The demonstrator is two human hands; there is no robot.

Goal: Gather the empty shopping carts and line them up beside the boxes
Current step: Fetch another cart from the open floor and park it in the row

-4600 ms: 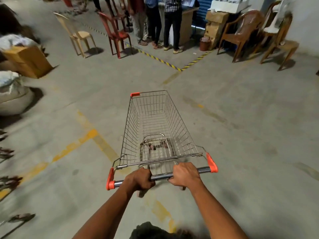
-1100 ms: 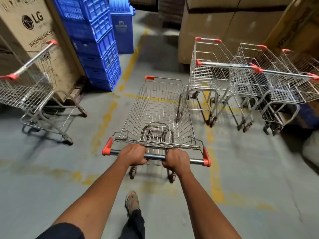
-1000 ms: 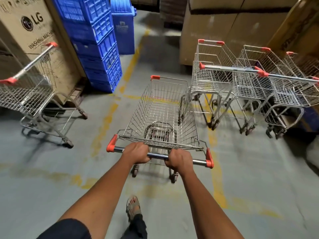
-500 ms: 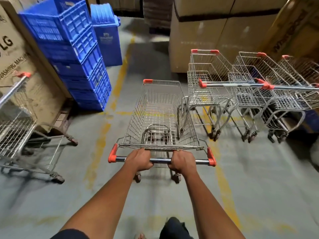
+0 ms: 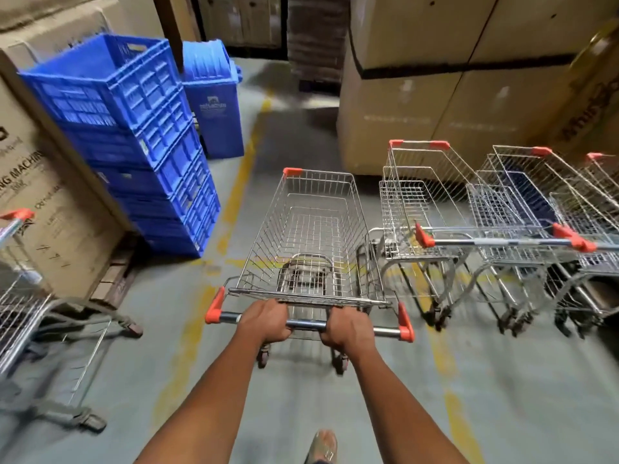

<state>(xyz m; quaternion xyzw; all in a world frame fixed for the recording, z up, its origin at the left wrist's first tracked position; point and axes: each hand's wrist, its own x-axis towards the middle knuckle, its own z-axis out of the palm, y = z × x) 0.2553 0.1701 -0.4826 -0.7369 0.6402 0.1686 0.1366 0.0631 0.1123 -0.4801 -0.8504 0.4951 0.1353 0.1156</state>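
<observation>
Box (image 5: 50, 212) print reads "MACHINE"; hands (image 5: 306, 321) grip cart (image 5: 311, 229).

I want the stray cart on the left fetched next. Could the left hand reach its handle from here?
Probably not: the left hand grips the pushed cart's handle, and the stray cart stands apart across bare floor.

Both forearms are bare from the lower edge of the frame up to the wrists, with no sleeve, watch, band or ring showing on either. The left hand (image 5: 268, 321) and right hand (image 5: 346, 328) wear no gloves; knuckles and the backs of the hands face the camera. At 6 o'clock, between the forearms, a foot (image 5: 323, 447) shows in a tan open sandal with straps across the top, blurred and cut off by the frame's edge.
</observation>
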